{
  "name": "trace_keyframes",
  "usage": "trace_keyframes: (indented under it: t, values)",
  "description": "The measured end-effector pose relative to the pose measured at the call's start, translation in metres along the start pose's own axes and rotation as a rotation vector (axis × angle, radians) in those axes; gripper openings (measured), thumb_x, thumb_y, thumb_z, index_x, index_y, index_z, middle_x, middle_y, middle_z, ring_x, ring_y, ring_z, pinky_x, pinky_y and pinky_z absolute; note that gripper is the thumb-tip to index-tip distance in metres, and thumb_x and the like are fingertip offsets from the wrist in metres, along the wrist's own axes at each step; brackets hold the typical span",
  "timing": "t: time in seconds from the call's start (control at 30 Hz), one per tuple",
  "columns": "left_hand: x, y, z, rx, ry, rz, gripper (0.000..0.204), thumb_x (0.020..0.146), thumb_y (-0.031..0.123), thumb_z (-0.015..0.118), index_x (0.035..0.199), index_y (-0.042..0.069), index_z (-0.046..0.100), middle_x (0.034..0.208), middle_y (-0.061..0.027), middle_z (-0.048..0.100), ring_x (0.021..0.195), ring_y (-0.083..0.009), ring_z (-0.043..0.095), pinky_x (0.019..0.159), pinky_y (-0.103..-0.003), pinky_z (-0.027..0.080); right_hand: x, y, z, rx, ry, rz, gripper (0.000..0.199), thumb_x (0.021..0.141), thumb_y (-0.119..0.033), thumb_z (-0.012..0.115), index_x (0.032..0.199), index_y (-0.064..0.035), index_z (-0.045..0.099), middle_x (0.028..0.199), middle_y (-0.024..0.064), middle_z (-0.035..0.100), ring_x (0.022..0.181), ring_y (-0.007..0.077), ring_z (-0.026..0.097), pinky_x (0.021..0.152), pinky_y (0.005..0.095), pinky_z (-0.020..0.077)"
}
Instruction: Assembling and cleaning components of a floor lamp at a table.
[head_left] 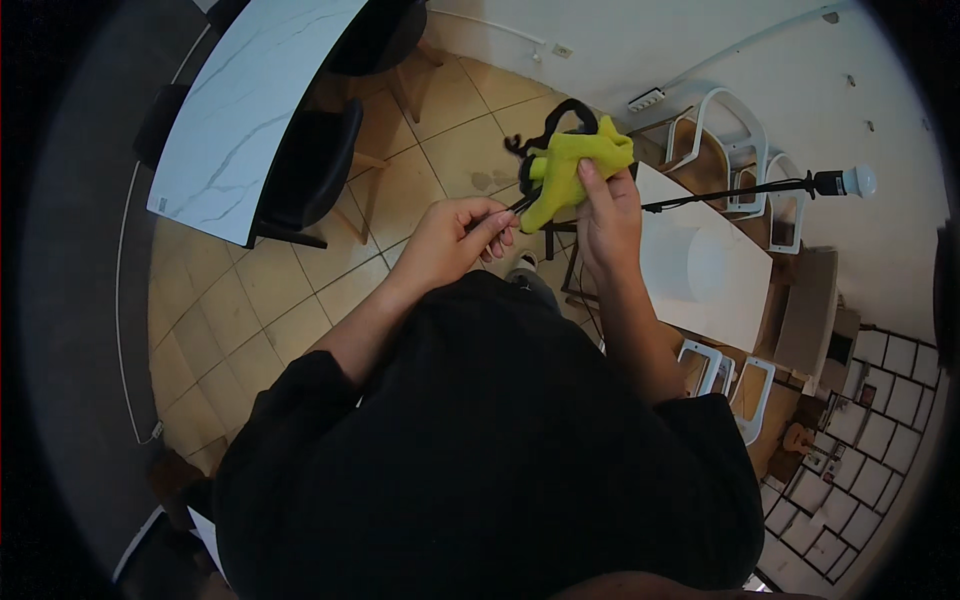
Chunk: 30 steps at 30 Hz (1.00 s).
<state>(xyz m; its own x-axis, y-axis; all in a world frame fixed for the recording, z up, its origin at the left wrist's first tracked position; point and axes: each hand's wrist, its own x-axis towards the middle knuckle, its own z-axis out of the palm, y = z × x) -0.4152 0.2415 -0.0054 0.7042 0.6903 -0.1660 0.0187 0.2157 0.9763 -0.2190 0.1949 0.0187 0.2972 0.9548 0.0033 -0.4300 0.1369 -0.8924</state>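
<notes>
Standing at the upper left of the frame is a white marble-patterned surface [240, 110] with dark chairs [310, 165] tucked beside it on a beige tiled floor [300, 290]. Nearer the centre, the person's left hand [455, 240] is clenched around a thin black handle-like part [517, 206] that runs up toward the cloth; what this dark thing is cannot be told for sure. Just right of it, in the upper middle of the frame, the right hand [607, 215] grasps a yellow-green cloth [570, 165], thumb pressed on top, with the cloth wrapped over the dark object, whose black loop [560, 115] pokes out above. Both hands are held in the air over the floor. Further right lie a white surface [700, 265] carrying a white round object, white-framed chairs [720, 130], and a lamp on a thin black arm [800, 185].
</notes>
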Motion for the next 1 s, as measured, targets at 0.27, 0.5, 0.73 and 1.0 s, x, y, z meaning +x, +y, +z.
trace_keyframes:
  t: [0.27, 0.5, 0.73, 1.0]
  values:
    - [0.009, 0.004, 0.0, 0.004, -0.06, -0.039, 0.021, 0.102, 0.013, 0.054, 0.096, -0.003, 0.065, 0.077, -0.0025, 0.065, 0.068, -0.0077, 0.06, 0.063, -0.023, 0.051, -0.001, 0.007, 0.0, 0.087, 0.132, -0.069, 0.029, 0.097, -0.011, 0.061, 0.123, 0.0001, 0.054, 0.112, 0.0087, 0.065, 0.101, 0.0156, 0.063, 0.09, 0.0312, 0.049]
    - [0.009, 0.007, -0.003, -0.036, -0.067, -0.038, 0.02, 0.101, 0.011, 0.053, 0.099, -0.004, 0.065, 0.078, -0.0029, 0.065, 0.068, -0.0086, 0.061, 0.065, -0.025, 0.052, 0.001, 0.013, -0.002, -0.042, 0.065, -0.031, 0.026, 0.098, -0.012, 0.059, 0.121, -0.0003, 0.055, 0.113, 0.0093, 0.065, 0.1, 0.0162, 0.063, 0.09, 0.0314, 0.0491]
    - [0.008, 0.008, -0.006, -0.043, -0.083, -0.059, 0.018, 0.101, 0.008, 0.052, 0.099, -0.005, 0.065, 0.077, -0.0031, 0.064, 0.068, -0.0089, 0.06, 0.066, -0.024, 0.052, -0.006, 0.021, 0.007, -0.12, 0.034, 0.017, 0.027, 0.099, -0.014, 0.058, 0.121, -0.0001, 0.055, 0.112, 0.0083, 0.065, 0.1, 0.0149, 0.062, 0.091, 0.031, 0.0479]
    - [0.015, 0.03, -0.001, 0.025, -0.124, 0.034, 0.022, 0.102, 0.012, 0.051, 0.09, -0.004, 0.063, 0.075, -0.0022, 0.062, 0.067, -0.0074, 0.058, 0.063, -0.023, 0.05, -0.004, 0.019, 0.007, -0.034, 0.121, -0.083, 0.029, 0.096, -0.011, 0.063, 0.122, 0.0008, 0.056, 0.113, 0.008, 0.066, 0.104, 0.0142, 0.062, 0.093, 0.0302, 0.0471]
